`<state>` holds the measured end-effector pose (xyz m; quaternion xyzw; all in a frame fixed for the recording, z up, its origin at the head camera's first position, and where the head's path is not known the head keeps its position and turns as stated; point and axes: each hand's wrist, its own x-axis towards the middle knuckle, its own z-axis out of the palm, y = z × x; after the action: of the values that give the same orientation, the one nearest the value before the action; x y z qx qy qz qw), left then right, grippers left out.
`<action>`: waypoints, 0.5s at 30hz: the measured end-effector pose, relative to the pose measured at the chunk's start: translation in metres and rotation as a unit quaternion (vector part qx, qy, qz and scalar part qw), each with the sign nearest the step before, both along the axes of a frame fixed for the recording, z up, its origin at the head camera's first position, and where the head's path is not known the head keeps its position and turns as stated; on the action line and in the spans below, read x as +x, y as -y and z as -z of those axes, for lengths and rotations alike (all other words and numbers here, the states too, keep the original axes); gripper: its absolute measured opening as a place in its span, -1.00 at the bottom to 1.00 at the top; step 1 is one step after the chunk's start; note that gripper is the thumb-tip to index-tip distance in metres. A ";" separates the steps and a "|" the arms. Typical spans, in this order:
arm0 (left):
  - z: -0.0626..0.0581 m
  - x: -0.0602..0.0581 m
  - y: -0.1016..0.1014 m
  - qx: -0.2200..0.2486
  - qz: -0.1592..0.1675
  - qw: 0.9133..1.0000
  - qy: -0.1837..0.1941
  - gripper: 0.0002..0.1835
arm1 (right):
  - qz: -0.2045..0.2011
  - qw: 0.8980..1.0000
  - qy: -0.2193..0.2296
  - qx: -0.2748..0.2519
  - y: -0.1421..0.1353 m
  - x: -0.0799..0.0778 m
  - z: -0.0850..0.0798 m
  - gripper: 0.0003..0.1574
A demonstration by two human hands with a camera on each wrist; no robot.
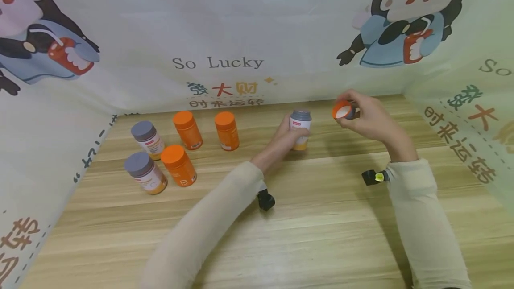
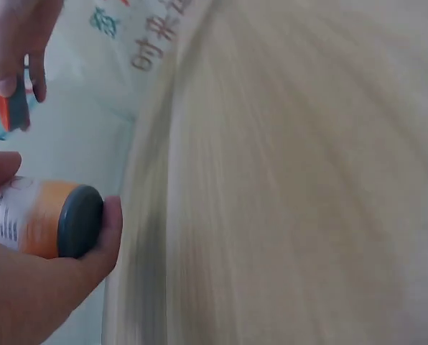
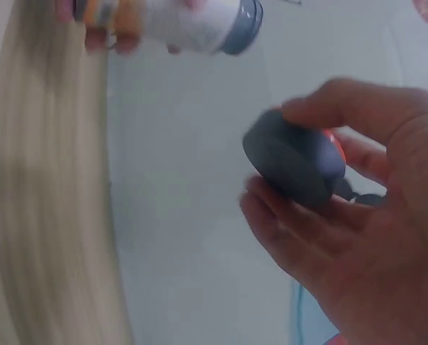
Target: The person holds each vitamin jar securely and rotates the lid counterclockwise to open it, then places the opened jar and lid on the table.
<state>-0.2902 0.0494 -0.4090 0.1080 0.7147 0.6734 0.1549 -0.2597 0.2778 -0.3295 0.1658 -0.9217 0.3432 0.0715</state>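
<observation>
My left hand grips a bottle with a white label, a yellow-orange lower part and a dark grey neck with no cap on it. Fingers and thumb curl round its side, and it stands nearly upright. To the right, my right hand pinches a cap, tilted so its orange rim and white inside face left. From the right wrist view, the cap is dark grey outside, with some orange behind. The dark grey base of the bottle shows in the left wrist view.
Left on the wooden table stand several capped bottles: two with grey caps, a rear one and a front one, and three orange ones. A printed cloth hangs behind and at both sides.
</observation>
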 end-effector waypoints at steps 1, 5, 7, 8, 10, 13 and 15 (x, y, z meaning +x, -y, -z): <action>0.001 -0.004 -0.003 -0.014 0.000 1.000 -0.008 -0.28 | 0.010 1.000 0.000 -0.001 -0.002 -0.001 0.002 -0.44; 0.006 -0.016 -0.014 -0.051 -0.011 0.998 -0.045 -0.22 | 0.054 0.998 0.014 -0.011 -0.010 -0.006 0.007 -0.39; 0.008 -0.020 -0.021 -0.064 -0.018 0.996 -0.066 -0.22 | 0.072 0.997 0.021 -0.014 -0.014 -0.009 0.009 -0.38; 0.009 -0.022 -0.025 -0.066 -0.022 0.995 -0.072 -0.23 | 0.077 0.997 0.027 -0.015 -0.016 -0.010 0.010 -0.37; 0.011 -0.024 -0.032 -0.068 -0.027 0.994 -0.079 -0.24 | 0.083 0.996 0.036 -0.016 -0.018 -0.013 0.013 -0.36; 0.013 -0.025 -0.043 -0.088 -0.034 0.992 -0.087 -0.26 | 0.089 0.995 0.042 -0.018 -0.020 -0.016 0.018 -0.37; 0.014 -0.025 -0.051 -0.096 -0.033 0.991 -0.088 -0.26 | 0.095 0.995 0.037 -0.019 -0.022 -0.018 0.022 -0.38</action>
<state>-0.3156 0.1001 -0.4228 0.1276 0.7901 0.5944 0.0784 -0.2780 0.3001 -0.3510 0.0634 -0.9286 0.3582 0.0726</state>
